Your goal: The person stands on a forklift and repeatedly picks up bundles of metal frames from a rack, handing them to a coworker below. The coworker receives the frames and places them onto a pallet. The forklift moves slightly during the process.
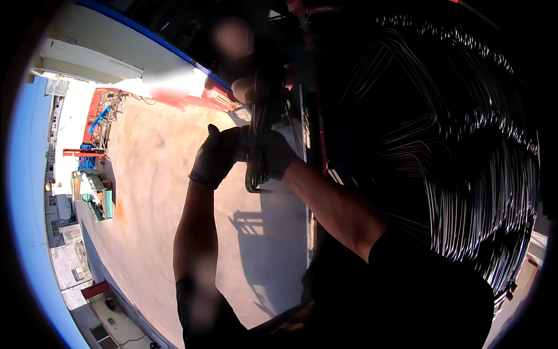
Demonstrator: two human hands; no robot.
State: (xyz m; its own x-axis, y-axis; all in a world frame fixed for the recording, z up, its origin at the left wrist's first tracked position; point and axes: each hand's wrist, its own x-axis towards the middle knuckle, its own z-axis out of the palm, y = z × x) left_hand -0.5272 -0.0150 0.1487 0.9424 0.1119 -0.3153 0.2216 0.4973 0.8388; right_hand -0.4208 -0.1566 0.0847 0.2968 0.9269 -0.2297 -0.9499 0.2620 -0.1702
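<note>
Both my hands wear dark gloves and meet in front of me at a narrow bundle of bent metal rods (254, 181), which hangs upright with rounded lower corners. My right hand (271, 153) is closed round the bundle from the right side. From the left, my left hand (214, 158) grips it too, its thumb sticking up; its fingertips are lost in shadow against the rods. Just beyond, another person's hand (243, 91) is at the upper part of the same bundle, where deep shade hides the details.
A tall stack of bent metal rod frames (465, 192) fills the right side, close to my right arm. The other person stands in shade ahead. Sunlit concrete floor (157, 174) lies to the left, with a green metal container (100, 200) and blue crates (87, 158) farther off.
</note>
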